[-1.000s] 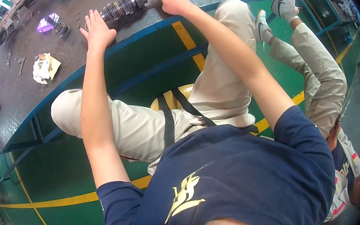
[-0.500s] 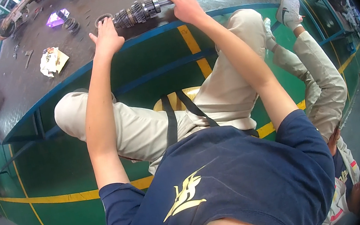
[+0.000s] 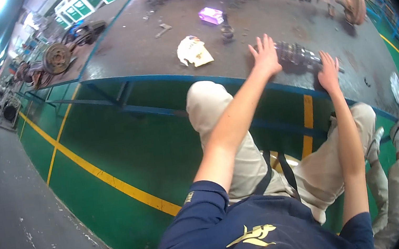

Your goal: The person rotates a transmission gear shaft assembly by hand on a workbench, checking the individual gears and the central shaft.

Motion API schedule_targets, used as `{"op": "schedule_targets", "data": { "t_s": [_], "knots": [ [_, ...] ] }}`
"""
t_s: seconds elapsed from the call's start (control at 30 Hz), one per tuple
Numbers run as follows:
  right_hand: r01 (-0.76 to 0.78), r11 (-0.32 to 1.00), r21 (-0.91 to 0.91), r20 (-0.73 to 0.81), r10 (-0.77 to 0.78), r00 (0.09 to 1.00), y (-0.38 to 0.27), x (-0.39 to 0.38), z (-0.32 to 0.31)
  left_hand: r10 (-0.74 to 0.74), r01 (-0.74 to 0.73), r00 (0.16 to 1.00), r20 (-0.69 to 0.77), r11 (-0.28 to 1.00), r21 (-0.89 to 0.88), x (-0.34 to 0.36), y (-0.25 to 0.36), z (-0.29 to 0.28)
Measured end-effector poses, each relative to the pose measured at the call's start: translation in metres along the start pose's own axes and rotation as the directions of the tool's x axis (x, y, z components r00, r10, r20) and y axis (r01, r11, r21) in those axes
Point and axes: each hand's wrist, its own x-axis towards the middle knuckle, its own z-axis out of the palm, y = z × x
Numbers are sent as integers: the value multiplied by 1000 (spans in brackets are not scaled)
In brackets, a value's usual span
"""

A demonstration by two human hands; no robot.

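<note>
Gear shaft (image 3: 298, 56) lies on the grey surface (image 3: 143, 49) near its blue front edge, between both hands. Left hand (image 3: 266, 55) rests flat at one end, fingers spread; right hand (image 3: 329, 71) covers the other end, fingers together. Keep both palms level so the shaft cannot roll. Shaft ends and gear teeth are hidden; grip underneath cannot be told.

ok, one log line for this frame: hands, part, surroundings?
left hand: open, on gear shaft end | right hand: open, on shaft's other end | shaft: lying on grey platform | nearby: crumpled paper, purple box
</note>
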Motion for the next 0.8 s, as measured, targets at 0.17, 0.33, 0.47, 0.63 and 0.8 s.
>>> {"op": "schedule_targets", "data": {
  "t_s": [0.17, 0.33, 0.47, 0.63, 0.8],
  "knots": [
    [-9, 995, 96, -13, 10, 1000, -1, -4, 2, 45, -47, 998, -49, 998, -33, -11, -4, -4],
    [105, 989, 107, -101, -94, 990, -7, -19, -19, 59, -59, 998, -16, 998, 39, -36, -1, -8],
    [108, 983, 150, -86, -96, 992, -20, -24, -42, 49, -52, 998, 46, 997, 61, -49, -11, -10],
    [187, 968, 164, -76, -177, 981, -20, -32, -48, 83, -92, 993, 79, 988, 123, -60, -15, -13],
    [165, 973, 162, 27, -172, 985, 11, -26, -23, 103, -110, 992, 78, 989, 94, -47, -5, -14]
  ]
}}
